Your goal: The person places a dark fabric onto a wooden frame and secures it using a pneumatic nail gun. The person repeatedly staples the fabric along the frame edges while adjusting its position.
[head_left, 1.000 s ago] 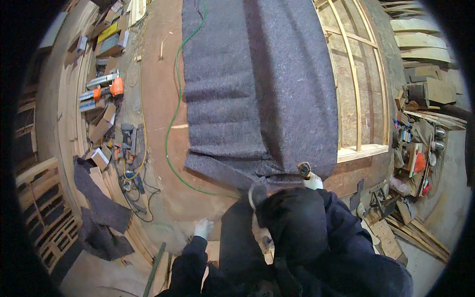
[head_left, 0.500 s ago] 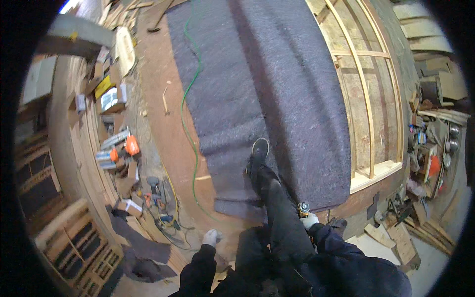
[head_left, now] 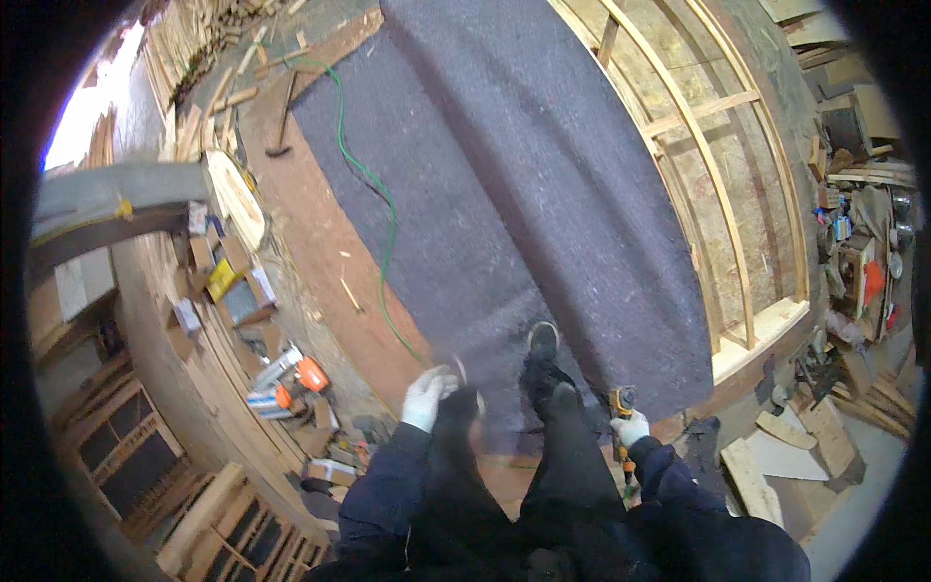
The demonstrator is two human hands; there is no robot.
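Note:
I look down over my dark trousers and shoes [head_left: 541, 341], which step onto a long grey felt mat [head_left: 524, 184] laid across a wooden floor. My left hand [head_left: 427, 396], in a white glove, hangs loosely by my left knee with nothing in it. My right hand [head_left: 630, 429], also in a white glove, grips a small yellow and black power tool [head_left: 621, 403] at my right side. A green cable [head_left: 373, 184] runs along the left edge of the mat.
A timber frame panel [head_left: 722, 204] lies to the right of the mat. Orange tools and boxes [head_left: 291, 373] crowd the left side. Wood offcuts and boards [head_left: 786, 456] lie at the lower right; more tools fill shelves [head_left: 858, 262] at the right.
I have stepped forward onto the mat and the view has swung left. My left hand has risen higher beside my leg. The right hand keeps hold of the tool.

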